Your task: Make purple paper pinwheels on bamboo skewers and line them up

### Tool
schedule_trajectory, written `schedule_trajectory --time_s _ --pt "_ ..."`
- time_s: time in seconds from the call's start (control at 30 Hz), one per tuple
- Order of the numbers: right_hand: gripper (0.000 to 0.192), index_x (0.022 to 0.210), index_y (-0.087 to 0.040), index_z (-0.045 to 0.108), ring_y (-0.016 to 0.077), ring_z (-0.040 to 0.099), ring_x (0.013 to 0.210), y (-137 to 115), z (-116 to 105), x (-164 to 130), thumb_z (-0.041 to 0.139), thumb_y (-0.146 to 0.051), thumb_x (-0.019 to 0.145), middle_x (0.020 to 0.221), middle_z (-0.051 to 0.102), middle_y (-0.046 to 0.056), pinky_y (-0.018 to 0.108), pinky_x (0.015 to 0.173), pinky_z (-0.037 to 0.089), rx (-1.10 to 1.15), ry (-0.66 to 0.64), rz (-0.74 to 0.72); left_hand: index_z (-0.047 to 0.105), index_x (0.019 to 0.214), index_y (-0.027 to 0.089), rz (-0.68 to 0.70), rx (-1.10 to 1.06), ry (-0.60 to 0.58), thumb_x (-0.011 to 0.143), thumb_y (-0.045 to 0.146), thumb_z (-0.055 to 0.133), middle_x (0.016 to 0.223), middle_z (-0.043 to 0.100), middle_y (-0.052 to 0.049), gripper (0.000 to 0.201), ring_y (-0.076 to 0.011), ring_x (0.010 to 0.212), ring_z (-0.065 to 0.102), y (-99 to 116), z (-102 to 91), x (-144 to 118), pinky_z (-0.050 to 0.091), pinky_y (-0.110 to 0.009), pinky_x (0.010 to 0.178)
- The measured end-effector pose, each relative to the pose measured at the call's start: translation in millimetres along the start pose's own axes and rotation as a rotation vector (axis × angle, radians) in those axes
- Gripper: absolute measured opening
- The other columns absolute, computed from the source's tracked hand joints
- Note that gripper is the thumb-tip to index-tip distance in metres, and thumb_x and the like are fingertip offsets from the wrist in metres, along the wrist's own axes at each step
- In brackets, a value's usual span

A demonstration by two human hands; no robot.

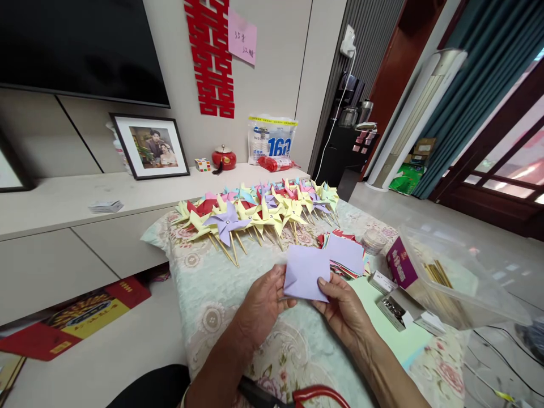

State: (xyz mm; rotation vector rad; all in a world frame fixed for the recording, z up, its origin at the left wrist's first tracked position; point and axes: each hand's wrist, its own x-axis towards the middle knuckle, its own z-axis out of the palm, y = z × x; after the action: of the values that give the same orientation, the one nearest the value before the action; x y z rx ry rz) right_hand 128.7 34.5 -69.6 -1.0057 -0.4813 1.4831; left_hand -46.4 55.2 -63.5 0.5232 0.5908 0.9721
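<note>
Paper first: a lilac paper square (pixel 305 273) sits just below frame centre, pinched between both hands above a floral-covered table (pixel 204 294). Left hand (pixel 261 303) grips its left edge, thumb on top, fingers curled under. Right hand (pixel 342 309) holds the lower right corner, thumb pressed on the sheet. One corner of the sheet looks folded inward.

Just right of the sheet, touching or nearly so, lies a stack of cut coloured paper (pixel 346 255), lilac on top. Above it, across mid-frame, a row of finished paper pinwheels (pixel 255 212) on wooden sticks, yellow, purple, red, pink, lies on the cloth. Right side of frame: a clear plastic tub (pixel 459 283) with wooden sticks (pixel 440 277) inside, a purple box (pixel 399 266) against it, a small round container (pixel 374 241) near the stack. Red-handled scissors (pixel 314 394) at bottom edge, partly cut off. Pale green sheet (pixel 399 340) lies under the right wrist area.
</note>
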Motion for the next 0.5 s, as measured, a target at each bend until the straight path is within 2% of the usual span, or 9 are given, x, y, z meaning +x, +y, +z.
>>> schedule_trajectory --time_s 0.1,0.2,0.37,0.5 --pt "0.033 0.084 -0.018 0.074 0.0132 0.072 0.065 1.7 0.1 0.2 0.093 -0.021 0.058 0.08 0.08 0.0 0.021 0.058 0.058 0.092 0.018 0.015 0.073 0.103 0.015 0.012 0.002 -0.011 0.074 0.03 0.082 0.098 0.073 -0.009 0.034 -0.0177 0.084 0.067 -4.0 2.0 -2.0 0.05 -0.025 0.071" --pt "0.031 0.086 -0.019 0.073 0.0138 0.074 0.07 6.5 3.1 -1.5 0.091 -0.016 0.061 0.084 0.081 0.0 0.022 0.063 0.059 0.209 0.001 0.046 0.074 0.106 0.013 0.004 0.003 -0.028 0.069 0.02 0.085 0.098 0.074 -0.009 0.039 -0.0143 0.082 0.065 -11.2 8.3 -1.8 0.048 -0.022 0.072" --pt "0.031 0.092 -0.023 0.074 0.0135 0.074 0.078 18.4 10.6 -6.9 0.088 -0.017 0.065 0.09 0.081 -0.002 0.024 0.072 0.059 0.237 -0.09 0.095 0.074 0.108 0.014 0.15 -0.016 -0.102 0.071 0.021 0.082 0.103 0.077 -0.01 0.038 -0.0222 0.098 0.067 -24.5 22.4 -1.1 0.048 -0.03 0.09" --pt "0.032 0.094 -0.021 0.076 0.013 0.073 0.079 21.5 15.3 -10.9 0.089 -0.019 0.065 0.092 0.081 0.0 0.023 0.074 0.058 0.209 -0.148 0.11 0.072 0.113 0.017 0.224 -0.027 -0.042 0.076 0.022 0.077 0.104 0.078 -0.007 0.038 -0.0243 0.101 0.068 -28.2 28.6 -1.7 0.048 -0.034 0.095"
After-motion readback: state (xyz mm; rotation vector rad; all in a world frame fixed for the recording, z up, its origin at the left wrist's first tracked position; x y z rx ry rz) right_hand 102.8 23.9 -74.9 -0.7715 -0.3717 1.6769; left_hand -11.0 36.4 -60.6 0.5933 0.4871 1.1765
